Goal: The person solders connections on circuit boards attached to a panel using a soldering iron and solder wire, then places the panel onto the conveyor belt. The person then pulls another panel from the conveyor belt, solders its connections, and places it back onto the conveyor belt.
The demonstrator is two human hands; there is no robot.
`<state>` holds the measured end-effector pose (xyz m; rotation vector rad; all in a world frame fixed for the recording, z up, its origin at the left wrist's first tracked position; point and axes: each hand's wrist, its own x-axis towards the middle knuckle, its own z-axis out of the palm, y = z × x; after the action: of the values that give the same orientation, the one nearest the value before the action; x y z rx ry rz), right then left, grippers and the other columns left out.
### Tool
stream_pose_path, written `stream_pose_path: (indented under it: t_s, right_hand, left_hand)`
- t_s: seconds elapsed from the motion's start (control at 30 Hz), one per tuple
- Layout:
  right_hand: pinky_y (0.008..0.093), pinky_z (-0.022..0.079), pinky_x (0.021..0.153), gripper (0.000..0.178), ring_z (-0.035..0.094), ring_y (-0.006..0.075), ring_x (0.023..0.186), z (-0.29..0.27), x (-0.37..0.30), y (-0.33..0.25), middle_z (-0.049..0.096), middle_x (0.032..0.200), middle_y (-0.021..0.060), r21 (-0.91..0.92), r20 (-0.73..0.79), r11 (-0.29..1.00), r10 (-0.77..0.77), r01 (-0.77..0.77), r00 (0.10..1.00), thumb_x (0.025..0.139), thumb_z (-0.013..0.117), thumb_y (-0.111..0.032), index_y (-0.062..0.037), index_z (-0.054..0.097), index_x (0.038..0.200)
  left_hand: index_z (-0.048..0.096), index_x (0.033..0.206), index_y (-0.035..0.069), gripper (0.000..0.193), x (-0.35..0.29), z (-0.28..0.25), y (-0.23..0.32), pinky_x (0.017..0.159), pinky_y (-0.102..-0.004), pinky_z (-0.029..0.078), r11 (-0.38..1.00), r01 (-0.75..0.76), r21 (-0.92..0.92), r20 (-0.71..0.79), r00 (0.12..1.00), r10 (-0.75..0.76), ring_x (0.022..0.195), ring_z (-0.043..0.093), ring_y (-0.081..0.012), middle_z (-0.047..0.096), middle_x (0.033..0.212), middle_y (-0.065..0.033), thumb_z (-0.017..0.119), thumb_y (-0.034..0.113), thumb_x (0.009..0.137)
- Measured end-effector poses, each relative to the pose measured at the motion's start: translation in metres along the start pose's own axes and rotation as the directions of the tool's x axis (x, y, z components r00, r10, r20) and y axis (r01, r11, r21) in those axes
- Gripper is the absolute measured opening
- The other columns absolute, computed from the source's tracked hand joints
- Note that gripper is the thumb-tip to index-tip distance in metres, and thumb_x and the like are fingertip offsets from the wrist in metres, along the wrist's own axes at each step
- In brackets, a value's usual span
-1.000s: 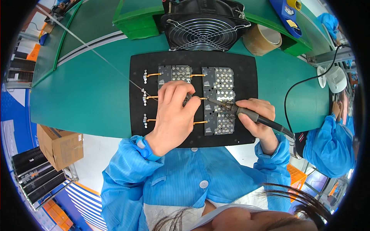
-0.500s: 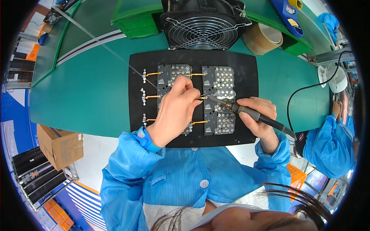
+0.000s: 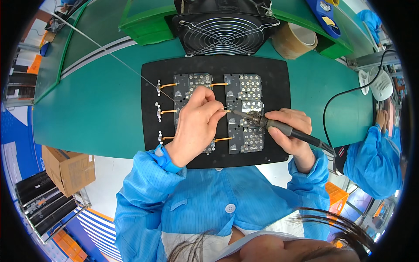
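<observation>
My left hand point(image 3: 196, 118) is closed in a pinch, its fingertips over the left edge of the middle board in the right column. From the pinch juts a thin silvery solder wire point(image 3: 228, 106). Just below it an orange cable point(image 3: 226, 111) meets that board's edge. My right hand point(image 3: 291, 131) grips a soldering iron point(image 3: 279, 125) from the right, its tip angled left to the cable's end; contact is too small to tell. Dark circuit boards point(image 3: 235, 135) with round silvery spots lie in two columns on a black mat point(image 3: 275, 87). My left hand hides part of the left column.
A black fan point(image 3: 224, 35) with a wire guard stands behind the mat, between green bins point(image 3: 148, 28). Right of it sits a tape roll point(image 3: 290, 43). The iron's black cord point(image 3: 329, 109) loops at the right. Another person's blue sleeve point(image 3: 371, 161) is at far right.
The mat, boards and fan appear shifted slightly left in the picture. Both hands and the iron keep nearly the same place over the middle right board.
</observation>
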<state>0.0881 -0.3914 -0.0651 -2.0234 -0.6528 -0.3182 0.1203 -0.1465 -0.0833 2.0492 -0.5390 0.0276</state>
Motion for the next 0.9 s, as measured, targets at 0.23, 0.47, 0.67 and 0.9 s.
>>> stream_pose_path:
  t_s: [0.23, 0.47, 0.67, 0.9]
  right_hand:
    - [0.0296, 0.040, 0.046, 0.028, 0.056, 0.0214, 0.050, 0.0020, -0.0001, 0.0014, 0.060, 0.062, 0.0124, -0.004, -0.006, 1.000, 0.014, -0.014, 1.000, 0.073, 0.070, -0.013, 0.0071, 0.066, 0.091]
    - [0.0290, 0.046, 0.047, 0.024, 0.062, 0.0210, 0.053, -0.0011, 0.0004, 0.0005, 0.065, 0.068, 0.0111, 0.015, 0.020, 1.000, 0.026, -0.026, 0.999, 0.076, 0.074, -0.014, 0.0027, 0.068, 0.093]
    - [0.0287, 0.047, 0.048, 0.024, 0.063, 0.0212, 0.053, -0.0019, 0.0016, 0.0005, 0.066, 0.068, 0.0113, 0.028, 0.030, 0.999, 0.016, -0.017, 0.999, 0.077, 0.074, -0.013, 0.0031, 0.068, 0.093]
    - [0.0286, 0.047, 0.048, 0.024, 0.063, 0.0211, 0.053, -0.0042, 0.0011, 0.0002, 0.066, 0.069, 0.0113, 0.017, 0.044, 1.000, 0.017, -0.018, 0.999, 0.077, 0.074, -0.013, 0.0034, 0.068, 0.093]
  left_hand:
    - [0.066, 0.086, -0.003, 0.013, 0.0002, 0.0005, 0.0004, 0.055, -0.0261, 0.042, 1.000, 0.015, 0.014, -0.021, 1.000, -0.015, 0.065, 0.053, -0.0141, 0.051, 0.089, -0.0071, 0.072, -0.006, 0.074]
    - [0.067, 0.086, -0.003, 0.014, 0.0012, 0.0005, 0.0011, 0.054, -0.0254, 0.042, 1.000, 0.003, 0.024, -0.027, 1.000, -0.002, 0.066, 0.054, -0.0134, 0.051, 0.089, -0.0071, 0.072, -0.008, 0.073]
    - [0.067, 0.085, -0.003, 0.014, 0.0010, 0.0015, -0.0013, 0.053, -0.0249, 0.042, 1.000, -0.010, 0.021, -0.034, 0.999, 0.010, 0.067, 0.054, -0.0132, 0.052, 0.089, -0.0070, 0.073, -0.008, 0.073]
    - [0.067, 0.085, -0.003, 0.014, 0.0008, 0.0014, 0.0002, 0.052, -0.0241, 0.040, 0.999, -0.011, 0.036, -0.029, 1.000, 0.012, 0.066, 0.053, -0.0122, 0.051, 0.089, -0.0065, 0.073, -0.008, 0.074]
